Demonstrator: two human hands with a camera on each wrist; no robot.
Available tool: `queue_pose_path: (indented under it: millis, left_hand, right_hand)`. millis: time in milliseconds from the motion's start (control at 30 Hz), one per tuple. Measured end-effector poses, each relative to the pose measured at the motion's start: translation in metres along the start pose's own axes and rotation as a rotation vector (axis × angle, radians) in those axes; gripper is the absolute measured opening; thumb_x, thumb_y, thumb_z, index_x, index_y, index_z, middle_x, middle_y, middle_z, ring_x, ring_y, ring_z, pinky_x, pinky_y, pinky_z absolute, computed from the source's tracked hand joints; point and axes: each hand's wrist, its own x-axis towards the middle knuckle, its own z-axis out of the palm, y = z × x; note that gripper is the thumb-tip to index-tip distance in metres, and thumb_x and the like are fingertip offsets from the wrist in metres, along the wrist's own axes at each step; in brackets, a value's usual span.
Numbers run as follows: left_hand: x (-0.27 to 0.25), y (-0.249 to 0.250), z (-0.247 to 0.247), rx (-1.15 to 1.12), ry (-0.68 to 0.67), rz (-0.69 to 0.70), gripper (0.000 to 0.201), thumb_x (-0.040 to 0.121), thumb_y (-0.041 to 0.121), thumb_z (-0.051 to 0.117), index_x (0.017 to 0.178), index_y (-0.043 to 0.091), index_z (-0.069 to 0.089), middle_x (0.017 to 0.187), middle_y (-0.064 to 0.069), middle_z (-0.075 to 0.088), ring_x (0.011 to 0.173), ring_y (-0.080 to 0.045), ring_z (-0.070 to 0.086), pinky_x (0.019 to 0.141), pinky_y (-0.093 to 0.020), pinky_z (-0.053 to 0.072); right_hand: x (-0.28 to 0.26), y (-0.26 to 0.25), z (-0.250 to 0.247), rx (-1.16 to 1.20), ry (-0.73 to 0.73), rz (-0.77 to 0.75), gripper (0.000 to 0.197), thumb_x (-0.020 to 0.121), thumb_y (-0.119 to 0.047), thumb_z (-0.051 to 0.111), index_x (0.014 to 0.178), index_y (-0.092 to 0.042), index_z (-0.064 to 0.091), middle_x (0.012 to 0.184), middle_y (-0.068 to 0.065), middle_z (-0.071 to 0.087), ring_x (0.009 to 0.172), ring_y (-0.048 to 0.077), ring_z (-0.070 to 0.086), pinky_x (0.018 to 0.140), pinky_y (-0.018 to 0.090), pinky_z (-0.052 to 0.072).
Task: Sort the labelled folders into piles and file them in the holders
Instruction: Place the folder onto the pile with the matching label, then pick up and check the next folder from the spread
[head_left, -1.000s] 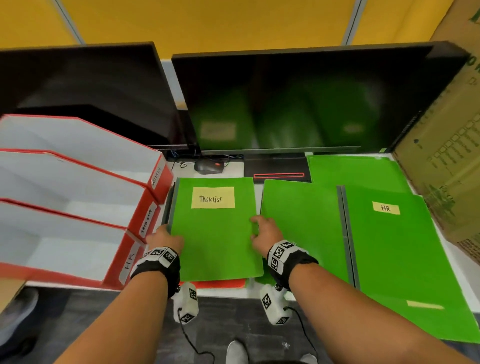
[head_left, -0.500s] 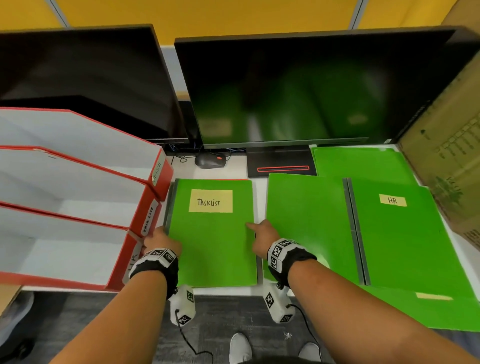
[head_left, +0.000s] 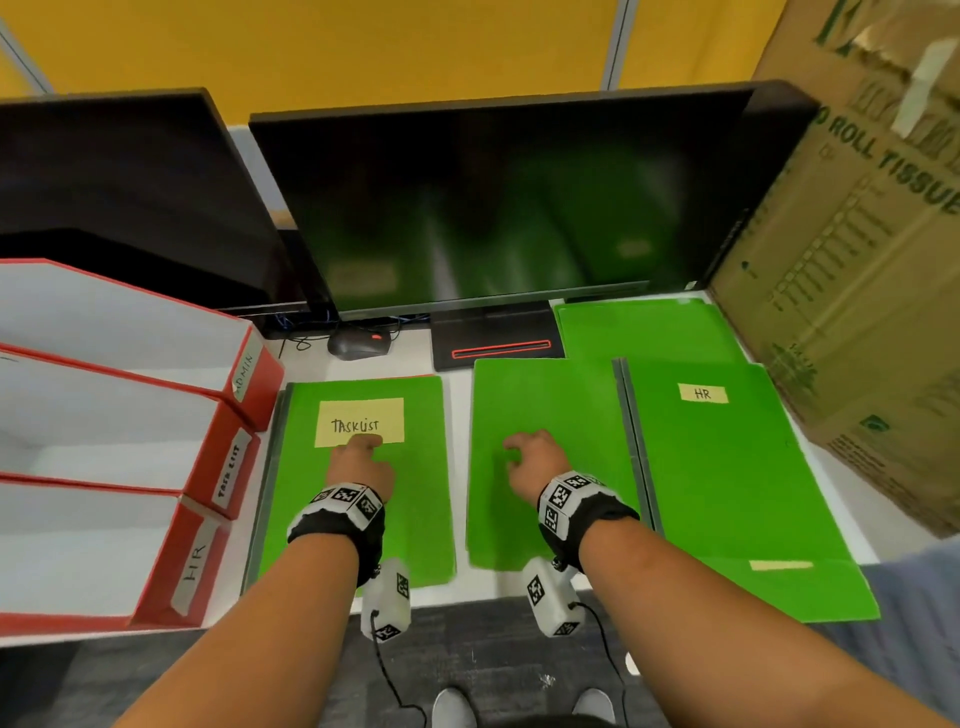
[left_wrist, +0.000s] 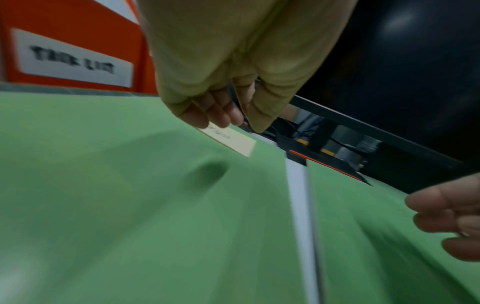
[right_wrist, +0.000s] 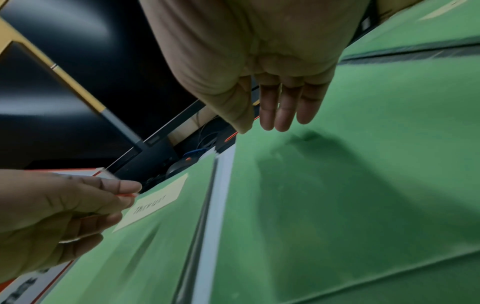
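A green folder with a yellow TASKLIST label (head_left: 359, 422) lies on top of a pile (head_left: 415, 509) beside the holders. My left hand (head_left: 363, 447) rests on this folder, its index fingertip touching the label's lower edge (left_wrist: 233, 142), the other fingers loosely curled. Over the unlabelled green folder (head_left: 550, 395) in the middle hovers my right hand (head_left: 519, 452), its fingers (right_wrist: 283, 115) straight and holding nothing. To the right lies a green folder labelled HR (head_left: 727, 478). Three red-and-white holders marked ADMIN (head_left: 244, 371), TASK LIST (head_left: 228, 478) and HR (head_left: 195, 569) stand at the left.
Two dark monitors (head_left: 519, 208) stand at the back with a black mouse (head_left: 358, 344) under them. Another green folder (head_left: 639, 327) lies behind the HR one. A large cardboard box (head_left: 857, 286) walls off the right side. The desk's front edge runs just below my wrists.
My left hand left the TASKLIST folder's left edge and went forward onto its label. My right hand moved from that folder's right edge onto the middle green folder.
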Motion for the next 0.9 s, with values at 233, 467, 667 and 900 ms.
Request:
queue_pose_path:
  millis: [233, 467, 667, 900]
  left_hand:
    - [-0.027, 0.058, 0.052, -0.066, -0.076, 0.146, 0.035, 0.088, 0.005, 0.056, 0.123, 0.008, 0.058, 0.127, -0.014, 0.061, 0.115, -0.028, 0.058, 0.092, -0.029, 0.045]
    - [-0.057, 0.105, 0.11, -0.059, -0.181, 0.219, 0.021, 0.089, 0.013, 0.058, 0.108, 0.013, 0.065, 0.11, -0.008, 0.068, 0.097, -0.027, 0.064, 0.08, -0.027, 0.05]
    - [-0.082, 0.136, 0.155, 0.027, -0.288, 0.304, 0.014, 0.088, 0.024, 0.061, 0.096, 0.017, 0.071, 0.099, -0.005, 0.072, 0.093, -0.022, 0.067, 0.08, -0.028, 0.053]
    - [-0.101, 0.167, 0.193, 0.117, -0.376, 0.34, 0.022, 0.088, 0.03, 0.061, 0.096, 0.013, 0.074, 0.098, -0.007, 0.073, 0.094, -0.024, 0.066, 0.083, -0.028, 0.053]
  right_hand:
    - [-0.009, 0.065, -0.042, 0.0, 0.101, 0.118, 0.043, 0.086, -0.007, 0.053, 0.126, -0.023, 0.058, 0.131, 0.01, 0.047, 0.111, 0.03, 0.057, 0.092, 0.03, 0.051]
    - [-0.021, 0.132, -0.071, -0.01, 0.184, 0.251, 0.037, 0.082, -0.013, 0.055, 0.116, -0.025, 0.064, 0.121, 0.011, 0.053, 0.108, 0.033, 0.057, 0.094, 0.036, 0.051]
    - [-0.029, 0.171, -0.084, -0.066, 0.123, 0.337, 0.036, 0.084, -0.01, 0.053, 0.116, -0.022, 0.063, 0.125, 0.008, 0.047, 0.116, 0.03, 0.05, 0.098, 0.041, 0.047]
    - [-0.035, 0.194, -0.084, -0.116, -0.05, 0.212, 0.051, 0.071, -0.001, 0.058, 0.116, -0.023, 0.066, 0.136, 0.002, 0.04, 0.129, 0.028, 0.035, 0.109, 0.044, 0.037]
